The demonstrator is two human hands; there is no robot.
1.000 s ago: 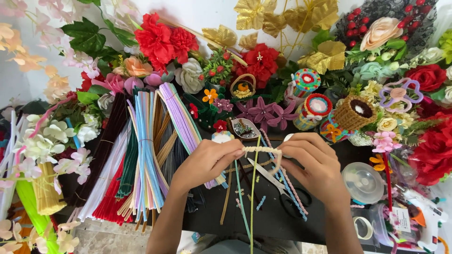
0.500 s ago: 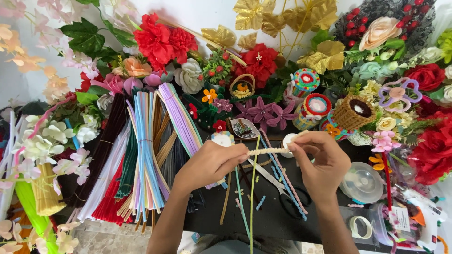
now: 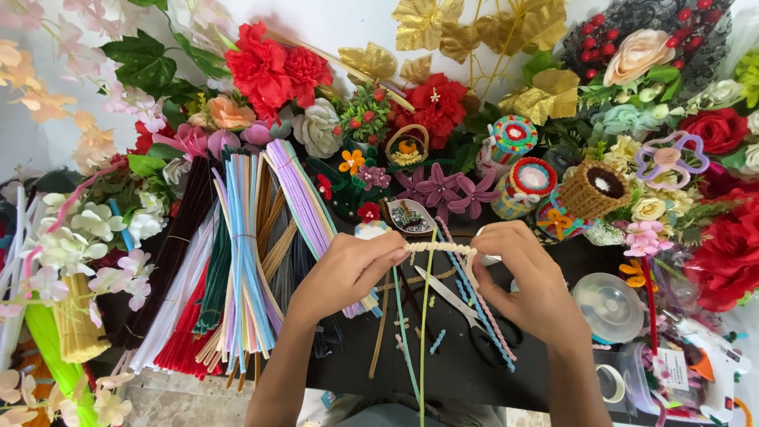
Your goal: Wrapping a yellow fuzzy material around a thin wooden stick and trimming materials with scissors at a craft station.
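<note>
Both hands pinch one cream pipe cleaner [image 3: 439, 247] stretched level above the scissors [image 3: 462, 312]: the left hand [image 3: 348, 269] closes on its left end, the right hand [image 3: 528, 277] on its right end. Loose stems [image 3: 425, 332] lie beside the scissors.

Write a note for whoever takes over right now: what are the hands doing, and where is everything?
Left hand: pinching one end of a cream pipe cleaner.
Right hand: pinching the other end; the piece is stretched level between both hands.
Below it: green stem standing up to the pipe cleaner, scissors and loose pieces on the black table.
Left of the hands: bundles of pipe cleaners.
Done: cream piece picked up. It is not yet bent into any shape.
</note>
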